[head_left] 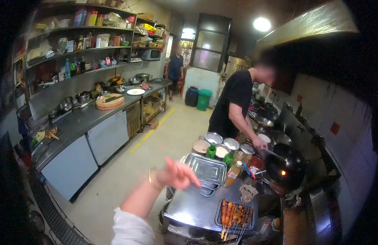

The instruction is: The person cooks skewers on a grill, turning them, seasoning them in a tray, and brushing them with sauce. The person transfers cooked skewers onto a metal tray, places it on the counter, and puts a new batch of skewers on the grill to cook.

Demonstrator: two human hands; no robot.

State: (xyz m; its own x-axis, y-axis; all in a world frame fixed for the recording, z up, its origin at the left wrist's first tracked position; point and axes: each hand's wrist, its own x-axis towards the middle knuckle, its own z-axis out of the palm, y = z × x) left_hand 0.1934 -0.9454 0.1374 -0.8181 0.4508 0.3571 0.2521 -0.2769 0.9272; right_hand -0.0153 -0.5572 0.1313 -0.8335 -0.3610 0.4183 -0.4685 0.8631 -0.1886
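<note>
My left hand, blurred by motion, is raised in the lower middle, with a white sleeve and a yellow bracelet on the arm. Its fingers are apart, some stretched out, and nothing shows in them. Nearest to it are stacked metal trays on a steel table; whether the fingertips touch them I cannot tell. Toward the table's front right corner, a tray holds several browned skewers, near a crumpled cloth. My right hand is out of view.
A co-worker in black holds a ladle over a dark wok at right. Bowls, green bottles and a yellowish bottle crowd the table's back. A long counter runs left. Another person stands farther back.
</note>
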